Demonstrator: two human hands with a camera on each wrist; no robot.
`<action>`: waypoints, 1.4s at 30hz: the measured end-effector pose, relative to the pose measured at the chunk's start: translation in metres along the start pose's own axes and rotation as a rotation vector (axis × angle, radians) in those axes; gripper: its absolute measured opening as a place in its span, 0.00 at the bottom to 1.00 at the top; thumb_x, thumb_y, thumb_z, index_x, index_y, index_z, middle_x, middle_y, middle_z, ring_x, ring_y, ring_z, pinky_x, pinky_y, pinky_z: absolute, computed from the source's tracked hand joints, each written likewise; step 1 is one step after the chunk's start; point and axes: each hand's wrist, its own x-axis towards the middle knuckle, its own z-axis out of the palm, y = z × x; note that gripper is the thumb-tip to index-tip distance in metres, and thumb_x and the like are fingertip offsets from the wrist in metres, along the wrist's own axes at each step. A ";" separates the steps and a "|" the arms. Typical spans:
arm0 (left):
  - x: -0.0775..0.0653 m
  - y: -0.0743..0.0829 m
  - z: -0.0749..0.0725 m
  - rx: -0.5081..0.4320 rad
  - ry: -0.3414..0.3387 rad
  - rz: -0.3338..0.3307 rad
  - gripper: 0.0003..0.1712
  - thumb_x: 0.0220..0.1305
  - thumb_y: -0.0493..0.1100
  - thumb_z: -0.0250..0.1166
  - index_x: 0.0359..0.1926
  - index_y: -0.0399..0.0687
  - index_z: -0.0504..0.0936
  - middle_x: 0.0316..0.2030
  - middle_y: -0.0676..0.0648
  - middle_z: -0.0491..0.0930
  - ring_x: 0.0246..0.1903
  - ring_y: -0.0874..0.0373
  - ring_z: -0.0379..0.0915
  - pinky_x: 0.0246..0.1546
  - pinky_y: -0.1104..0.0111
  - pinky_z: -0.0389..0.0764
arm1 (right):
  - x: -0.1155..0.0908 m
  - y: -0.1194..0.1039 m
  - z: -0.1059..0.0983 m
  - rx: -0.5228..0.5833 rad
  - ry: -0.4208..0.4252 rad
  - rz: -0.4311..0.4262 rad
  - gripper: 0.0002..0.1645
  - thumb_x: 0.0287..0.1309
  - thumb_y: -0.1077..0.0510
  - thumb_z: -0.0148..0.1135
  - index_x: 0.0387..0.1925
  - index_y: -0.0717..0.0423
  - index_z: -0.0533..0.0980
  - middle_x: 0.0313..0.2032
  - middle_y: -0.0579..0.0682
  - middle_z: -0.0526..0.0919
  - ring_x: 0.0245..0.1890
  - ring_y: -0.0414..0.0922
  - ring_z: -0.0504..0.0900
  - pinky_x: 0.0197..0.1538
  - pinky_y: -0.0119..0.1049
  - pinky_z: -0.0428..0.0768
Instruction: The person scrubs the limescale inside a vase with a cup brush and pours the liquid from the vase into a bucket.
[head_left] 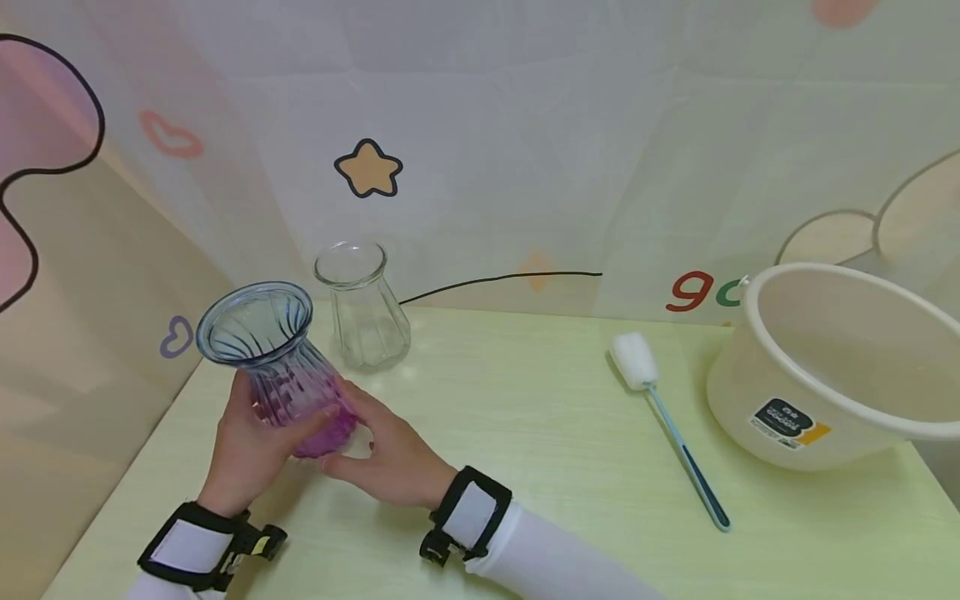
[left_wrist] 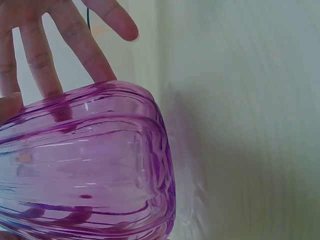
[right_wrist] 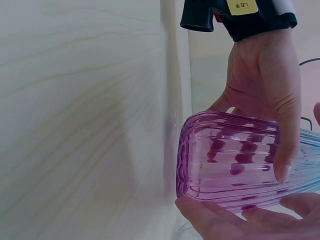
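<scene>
Fluted blue-to-purple glass vase (head_left: pixel 288 387): tilted, at the desk's (head_left: pixel 510 400) left side.
Left hand (head_left: pixel 251 450), right hand (head_left: pixel 393 454): both grasping it.
Vase handling: seemingly midway; release outstanding.
White-headed, blue-handled brush (head_left: pixel 675 433): lying unheld.

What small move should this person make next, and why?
Perhaps settle the purple vase gently upright on the table. The left fingers and right fingers both hold it, and it looks close to the table, though I cannot tell whether they touch.
</scene>
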 end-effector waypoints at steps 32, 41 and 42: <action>0.017 -0.021 -0.024 -0.002 0.048 -0.074 0.63 0.58 0.54 0.79 0.80 0.53 0.43 0.73 0.32 0.62 0.69 0.30 0.63 0.63 0.32 0.70 | 0.019 -0.007 0.006 0.023 -0.063 0.195 0.48 0.66 0.42 0.66 0.81 0.31 0.54 0.78 0.37 0.62 0.75 0.46 0.69 0.69 0.40 0.76; -0.021 0.002 -0.015 0.014 0.408 -0.159 0.55 0.56 0.52 0.80 0.74 0.47 0.55 0.69 0.50 0.59 0.69 0.56 0.54 0.65 0.60 0.67 | 0.017 0.004 -0.022 0.178 0.090 0.213 0.44 0.67 0.47 0.67 0.79 0.37 0.60 0.77 0.41 0.65 0.73 0.50 0.72 0.67 0.46 0.78; -0.027 0.006 -0.013 0.015 0.443 -0.150 0.50 0.56 0.51 0.79 0.71 0.44 0.58 0.63 0.54 0.61 0.65 0.60 0.55 0.60 0.66 0.66 | 0.017 0.005 -0.026 0.196 0.107 0.210 0.44 0.67 0.48 0.66 0.79 0.39 0.59 0.77 0.43 0.65 0.73 0.51 0.72 0.67 0.47 0.78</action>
